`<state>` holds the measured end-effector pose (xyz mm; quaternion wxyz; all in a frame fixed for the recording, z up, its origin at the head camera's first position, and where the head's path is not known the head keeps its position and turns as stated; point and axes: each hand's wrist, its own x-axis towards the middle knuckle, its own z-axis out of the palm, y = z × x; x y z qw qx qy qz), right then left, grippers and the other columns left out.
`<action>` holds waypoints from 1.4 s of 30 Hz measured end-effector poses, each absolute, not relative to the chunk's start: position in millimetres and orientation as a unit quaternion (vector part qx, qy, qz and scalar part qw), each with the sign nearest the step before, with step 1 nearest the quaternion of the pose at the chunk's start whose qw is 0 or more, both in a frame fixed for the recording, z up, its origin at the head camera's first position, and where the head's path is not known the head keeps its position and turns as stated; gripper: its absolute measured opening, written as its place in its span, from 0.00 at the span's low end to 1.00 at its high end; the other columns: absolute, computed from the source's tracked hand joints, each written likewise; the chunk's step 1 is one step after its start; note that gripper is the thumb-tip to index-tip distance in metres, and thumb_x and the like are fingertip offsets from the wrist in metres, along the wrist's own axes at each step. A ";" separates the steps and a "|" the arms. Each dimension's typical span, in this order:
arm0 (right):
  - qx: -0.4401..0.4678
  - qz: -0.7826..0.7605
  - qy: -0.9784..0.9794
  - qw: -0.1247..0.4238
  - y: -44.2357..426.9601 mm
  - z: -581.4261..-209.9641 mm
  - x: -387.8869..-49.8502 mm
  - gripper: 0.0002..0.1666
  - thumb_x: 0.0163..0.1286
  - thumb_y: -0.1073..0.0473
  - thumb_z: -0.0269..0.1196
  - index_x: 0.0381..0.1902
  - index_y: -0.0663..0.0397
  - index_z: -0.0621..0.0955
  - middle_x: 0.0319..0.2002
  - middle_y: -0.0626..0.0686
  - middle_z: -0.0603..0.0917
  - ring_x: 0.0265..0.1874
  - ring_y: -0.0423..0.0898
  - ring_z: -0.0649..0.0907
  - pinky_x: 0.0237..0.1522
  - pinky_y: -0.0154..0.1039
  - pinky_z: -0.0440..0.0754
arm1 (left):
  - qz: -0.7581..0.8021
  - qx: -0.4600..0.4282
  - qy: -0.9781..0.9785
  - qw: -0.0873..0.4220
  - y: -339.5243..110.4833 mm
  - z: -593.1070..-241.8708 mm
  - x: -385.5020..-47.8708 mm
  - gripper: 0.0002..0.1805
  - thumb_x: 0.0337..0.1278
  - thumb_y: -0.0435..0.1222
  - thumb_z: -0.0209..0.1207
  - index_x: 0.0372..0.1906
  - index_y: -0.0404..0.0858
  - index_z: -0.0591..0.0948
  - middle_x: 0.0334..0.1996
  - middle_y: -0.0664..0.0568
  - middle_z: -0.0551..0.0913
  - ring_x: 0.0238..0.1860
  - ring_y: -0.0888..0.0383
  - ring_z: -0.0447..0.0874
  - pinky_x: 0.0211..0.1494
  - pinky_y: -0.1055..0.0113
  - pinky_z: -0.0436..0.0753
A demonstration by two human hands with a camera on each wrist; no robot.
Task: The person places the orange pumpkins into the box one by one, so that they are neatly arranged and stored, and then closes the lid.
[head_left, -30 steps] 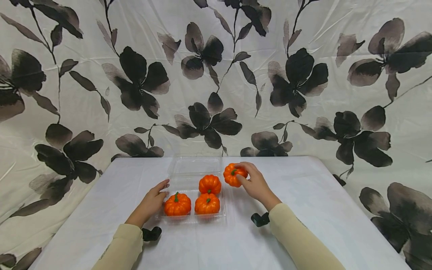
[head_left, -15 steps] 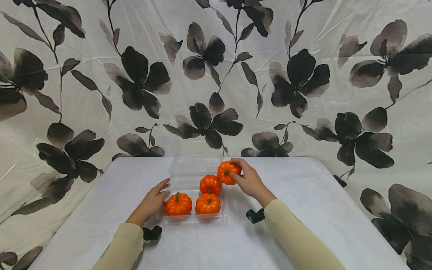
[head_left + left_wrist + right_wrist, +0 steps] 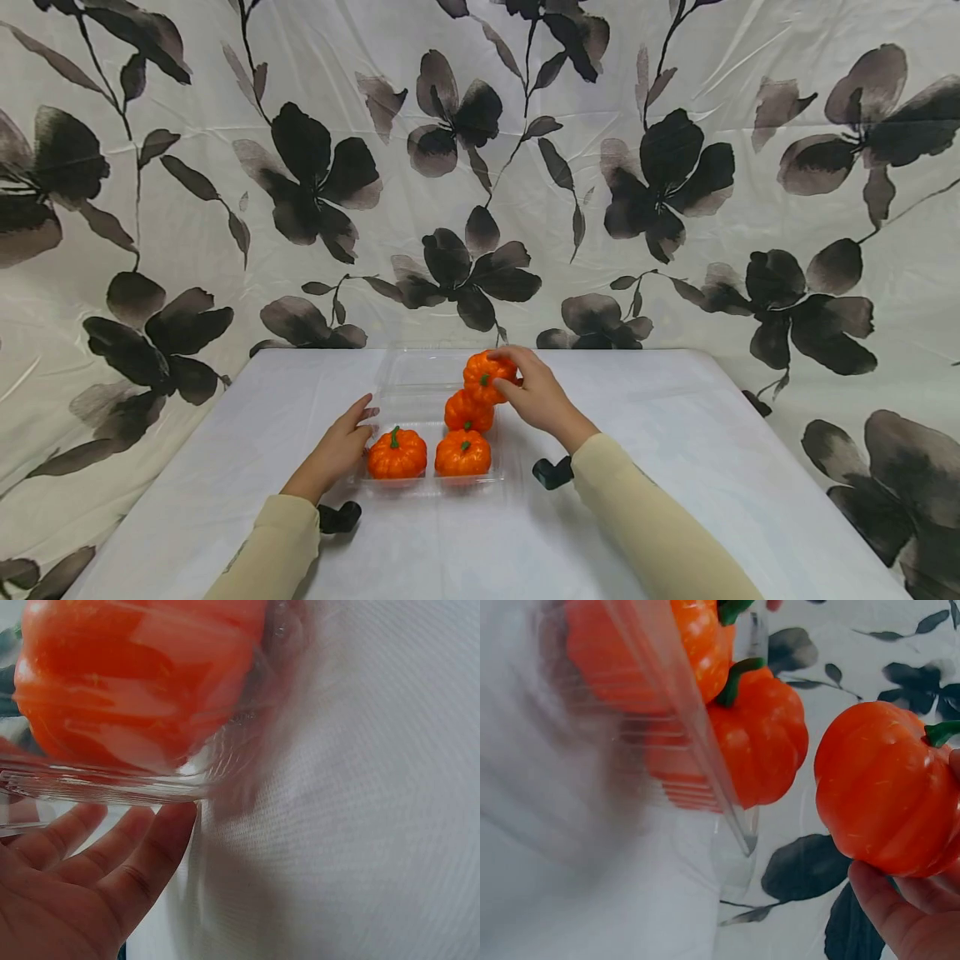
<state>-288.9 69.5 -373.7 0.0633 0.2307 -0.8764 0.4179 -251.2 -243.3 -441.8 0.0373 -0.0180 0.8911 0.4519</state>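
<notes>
My right hand (image 3: 543, 404) grips an orange toy pumpkin (image 3: 482, 375) with a green stem, holding it up over the back right of a clear plastic box (image 3: 408, 410). Three similar pumpkins sit inside: one at the front left (image 3: 397, 455), one at the front right (image 3: 462, 455), and one behind that (image 3: 467, 411), partly covered by the held pumpkin. In the right wrist view, fingers (image 3: 881, 904) support the held pumpkin from below. My left hand (image 3: 337, 446) is at the box's left side; in the left wrist view its nearly straight fingertips touch the clear wall (image 3: 112, 787).
The box's clear lid (image 3: 427, 367) lies folded back toward the table's far edge. White cloth covers the table (image 3: 637, 400). Behind it hangs a floral curtain (image 3: 555, 275). Dark wrist devices (image 3: 340, 517) jut from under both sleeves.
My right hand has carried the pumpkin leftward and slightly back, from beside the box to above its back right part. The left hand has stayed at the box's left side.
</notes>
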 end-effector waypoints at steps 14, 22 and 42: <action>0.256 0.415 -0.872 0.051 41.9 -365.0 -289.9 0.27 0.70 0.55 0.59 0.65 0.44 0.68 0.62 0.52 0.74 0.59 0.50 0.77 0.60 0.46 0.79 | 0.458 -0.019 0.888 0.038 -244.3 -442.1 -251.2 0.35 0.69 0.35 0.41 0.77 0.36 0.46 0.72 0.36 0.63 0.67 0.39 0.67 0.65 0.45 0.72; 0.255 0.411 -0.874 0.038 28.4 -363.5 -294.1 0.26 0.69 0.55 0.60 0.64 0.40 0.71 0.63 0.48 0.75 0.58 0.48 0.77 0.58 0.45 0.79 | 0.457 -0.020 0.888 0.039 -245.1 -443.7 -252.2 0.35 0.69 0.35 0.42 0.77 0.36 0.47 0.72 0.37 0.63 0.67 0.39 0.68 0.64 0.46 0.73; 0.282 0.367 -0.886 0.016 4.3 -359.2 -302.3 0.25 0.68 0.55 0.62 0.62 0.33 0.73 0.58 0.47 0.80 0.49 0.47 0.78 0.53 0.43 0.78 | 0.458 -0.019 0.888 0.041 -244.6 -443.6 -255.0 0.35 0.69 0.36 0.42 0.77 0.37 0.47 0.72 0.37 0.63 0.67 0.40 0.68 0.63 0.46 0.74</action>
